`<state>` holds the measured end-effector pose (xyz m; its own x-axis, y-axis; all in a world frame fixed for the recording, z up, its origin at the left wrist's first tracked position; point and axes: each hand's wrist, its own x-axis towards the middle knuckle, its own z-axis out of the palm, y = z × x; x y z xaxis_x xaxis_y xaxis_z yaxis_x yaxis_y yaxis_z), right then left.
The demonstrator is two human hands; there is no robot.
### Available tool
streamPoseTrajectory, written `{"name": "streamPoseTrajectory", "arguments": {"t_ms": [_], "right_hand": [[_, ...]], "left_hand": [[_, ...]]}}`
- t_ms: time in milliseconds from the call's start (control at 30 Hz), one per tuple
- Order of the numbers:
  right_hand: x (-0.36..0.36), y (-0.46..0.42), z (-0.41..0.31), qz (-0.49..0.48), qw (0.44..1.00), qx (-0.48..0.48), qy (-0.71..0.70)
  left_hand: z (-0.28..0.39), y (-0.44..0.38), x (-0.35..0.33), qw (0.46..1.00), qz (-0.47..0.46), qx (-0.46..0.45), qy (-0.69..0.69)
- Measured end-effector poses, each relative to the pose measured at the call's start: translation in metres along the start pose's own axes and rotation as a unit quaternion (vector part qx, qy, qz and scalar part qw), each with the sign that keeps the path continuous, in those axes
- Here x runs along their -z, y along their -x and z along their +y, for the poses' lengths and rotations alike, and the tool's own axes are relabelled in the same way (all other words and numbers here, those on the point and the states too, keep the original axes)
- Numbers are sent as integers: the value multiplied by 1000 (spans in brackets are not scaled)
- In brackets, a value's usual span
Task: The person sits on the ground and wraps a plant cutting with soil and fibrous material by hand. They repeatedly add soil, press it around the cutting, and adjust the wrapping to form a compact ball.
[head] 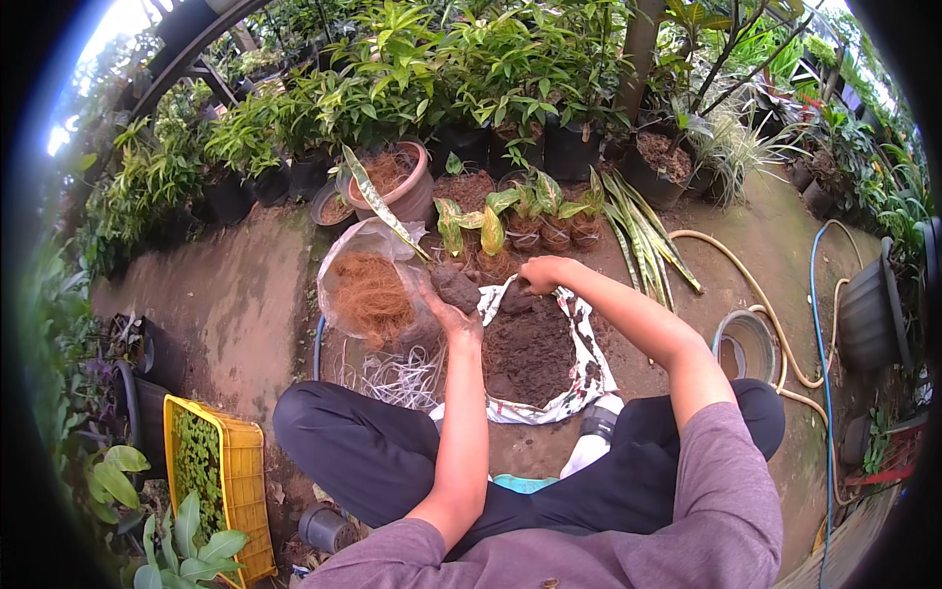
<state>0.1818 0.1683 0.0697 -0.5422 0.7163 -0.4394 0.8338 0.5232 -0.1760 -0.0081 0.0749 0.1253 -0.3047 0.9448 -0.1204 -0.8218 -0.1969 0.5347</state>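
Observation:
My left hand (455, 318) cups a dark clump of soil (458, 286). From that clump a variegated snake plant leaf (377, 202) slants up and to the left. My right hand (546, 274) is at the far rim of an opened, printed sack (595, 361), its fingers curled down by the soil. I cannot tell whether they grip anything. Dark moist soil (530, 357) fills the sack between my legs. Left of my left hand, brown coconut fiber (372, 291) lies in a clear plastic bag (329, 276).
Pale plastic strings (401, 377) lie below the bag. Beyond the sack stand fiber-wrapped plants (552, 228), with cut snake plant leaves (647, 235) to their right. A clay-coloured pot (412, 184) stands behind. At right are a bucket (765, 339) and hoses (736, 269); at left, a yellow crate (243, 471).

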Motion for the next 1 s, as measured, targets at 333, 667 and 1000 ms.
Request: {"name": "streamPoseTrajectory", "arguments": {"t_ms": [333,667,1000], "right_hand": [[-30,12,13,37,998,47,15],[-75,-38,-3,42,968,-181,-167],[-68,-69,-9,33,986,-138,-81]], "left_hand": [[-5,-7,5,1000,-12,6,19],[-12,-21,18,999,-19,17,19],[-2,-42,30,999,-49,5,8]]}}
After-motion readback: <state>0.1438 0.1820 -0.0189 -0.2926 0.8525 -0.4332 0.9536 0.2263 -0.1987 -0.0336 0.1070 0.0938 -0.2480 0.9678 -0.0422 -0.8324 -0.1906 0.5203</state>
